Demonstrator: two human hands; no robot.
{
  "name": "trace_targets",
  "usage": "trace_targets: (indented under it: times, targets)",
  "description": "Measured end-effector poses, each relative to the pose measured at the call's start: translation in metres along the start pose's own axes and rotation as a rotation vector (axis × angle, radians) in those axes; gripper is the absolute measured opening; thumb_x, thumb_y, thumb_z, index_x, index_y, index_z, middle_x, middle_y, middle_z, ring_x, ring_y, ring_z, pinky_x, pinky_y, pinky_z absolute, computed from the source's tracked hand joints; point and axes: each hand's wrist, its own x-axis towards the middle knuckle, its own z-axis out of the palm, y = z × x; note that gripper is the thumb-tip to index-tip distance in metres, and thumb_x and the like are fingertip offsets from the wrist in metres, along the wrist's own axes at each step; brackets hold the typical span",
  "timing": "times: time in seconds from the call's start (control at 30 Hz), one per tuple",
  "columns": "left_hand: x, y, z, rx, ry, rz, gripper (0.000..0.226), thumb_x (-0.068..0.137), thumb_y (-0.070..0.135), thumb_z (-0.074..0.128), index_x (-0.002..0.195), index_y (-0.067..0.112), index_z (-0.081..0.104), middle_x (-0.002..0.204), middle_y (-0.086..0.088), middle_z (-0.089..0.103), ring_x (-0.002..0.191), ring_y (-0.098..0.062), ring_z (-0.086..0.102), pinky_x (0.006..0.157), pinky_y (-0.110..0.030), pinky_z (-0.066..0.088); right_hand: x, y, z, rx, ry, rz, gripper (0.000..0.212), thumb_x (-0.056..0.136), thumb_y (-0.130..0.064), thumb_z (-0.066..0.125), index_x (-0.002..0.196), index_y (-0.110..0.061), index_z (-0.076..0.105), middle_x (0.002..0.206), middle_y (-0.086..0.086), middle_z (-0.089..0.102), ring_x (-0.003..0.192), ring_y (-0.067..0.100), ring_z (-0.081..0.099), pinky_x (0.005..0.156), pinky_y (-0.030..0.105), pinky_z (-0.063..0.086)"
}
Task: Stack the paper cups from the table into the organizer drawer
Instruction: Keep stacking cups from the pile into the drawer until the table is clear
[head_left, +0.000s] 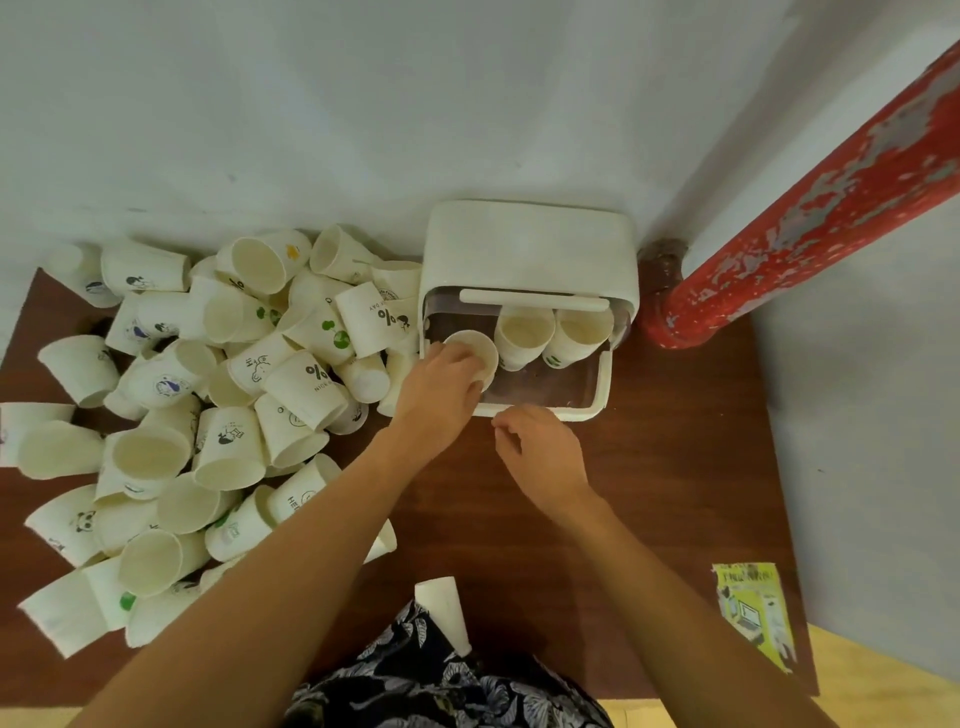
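A white organizer (530, 244) stands at the back of the brown table, its clear drawer (597, 384) pulled out toward me. Two paper cups (550, 332) stand upright side by side at the drawer's back right. My left hand (441, 387) grips a paper cup (480, 351) at the drawer's left side, its mouth facing up. My right hand (540, 452) hovers just in front of the drawer's front edge, fingers loosely curled and holding nothing. A big heap of printed paper cups (208, 395) covers the table's left half.
One paper cup (444, 610) lies at the table's near edge by my lap. A red peeling pipe (810, 208) rises right of the organizer. A green leaflet (756, 613) lies at the table's right front corner. White walls close off the back and right.
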Motion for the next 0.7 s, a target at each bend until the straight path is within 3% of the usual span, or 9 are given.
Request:
trace_targets:
  times: [0.13, 0.3, 0.4, 0.5, 0.6, 0.7]
  targets:
    - [-0.047, -0.008, -0.009, -0.165, 0.109, -0.067, 0.024, 0.091, 0.018, 0.059, 0.113, 0.016, 0.067, 0.116, 0.003, 0.061, 0.105, -0.015, 0.053, 0.084, -0.030, 0.048, -0.023, -0.011, 0.015, 0.049, -0.317, -0.014, 0.021, 0.093, -0.022, 0.056, 0.110, -0.023, 0.068, 0.110, -0.006, 0.065, 0.100, 0.015, 0.059, 0.086, 0.034, 0.051]
    - [-0.132, -0.042, 0.008, -0.023, -0.208, -0.238, 0.036, 0.090, 0.023, 0.059, 0.126, 0.022, 0.058, 0.126, 0.000, 0.053, 0.113, -0.021, 0.050, 0.087, -0.036, 0.048, -0.055, -0.032, 0.054, -0.032, -0.812, -0.099, 0.042, 0.086, -0.030, 0.065, 0.128, -0.030, 0.058, 0.131, -0.002, 0.052, 0.117, 0.022, 0.051, 0.094, 0.038, 0.046]
    - [-0.178, -0.046, 0.022, 0.114, -0.296, -0.290, 0.053, 0.084, 0.023, 0.063, 0.134, 0.023, 0.048, 0.138, -0.002, 0.043, 0.123, -0.028, 0.042, 0.091, -0.041, 0.046, -0.077, -0.042, 0.074, -0.130, -0.958, -0.202, 0.073, 0.076, -0.026, 0.074, 0.142, -0.034, 0.042, 0.151, 0.001, 0.029, 0.134, 0.027, 0.029, 0.104, 0.049, 0.038]
    - [-0.207, -0.046, 0.034, 0.160, -0.225, -0.335, 0.059, 0.079, 0.018, 0.066, 0.134, 0.023, 0.046, 0.143, -0.006, 0.040, 0.127, -0.032, 0.039, 0.088, -0.045, 0.048, -0.096, -0.043, 0.090, -0.264, -0.998, -0.287, 0.084, 0.074, -0.030, 0.080, 0.145, -0.037, 0.036, 0.158, -0.002, 0.014, 0.143, 0.028, 0.012, 0.109, 0.054, 0.030]
    - [-0.218, -0.049, 0.043, 0.157, -0.241, -0.414, 0.068, 0.081, 0.015, 0.060, 0.142, 0.025, 0.033, 0.150, -0.005, 0.029, 0.132, -0.031, 0.030, 0.095, -0.045, 0.044, -0.108, -0.036, 0.100, -0.178, -0.939, -0.182, 0.079, 0.074, -0.043, 0.079, 0.143, -0.035, 0.042, 0.154, 0.000, 0.023, 0.139, 0.029, 0.022, 0.109, 0.050, 0.032]
    - [-0.224, -0.053, 0.052, 0.138, -0.288, -0.469, 0.073, 0.083, 0.012, 0.055, 0.146, 0.029, 0.022, 0.149, -0.006, 0.027, 0.128, -0.033, 0.033, 0.094, -0.046, 0.045, -0.114, -0.034, 0.099, -0.117, -0.792, -0.067, 0.064, 0.085, -0.048, 0.068, 0.141, -0.029, 0.044, 0.148, -0.001, 0.031, 0.132, 0.028, 0.032, 0.104, 0.047, 0.036]
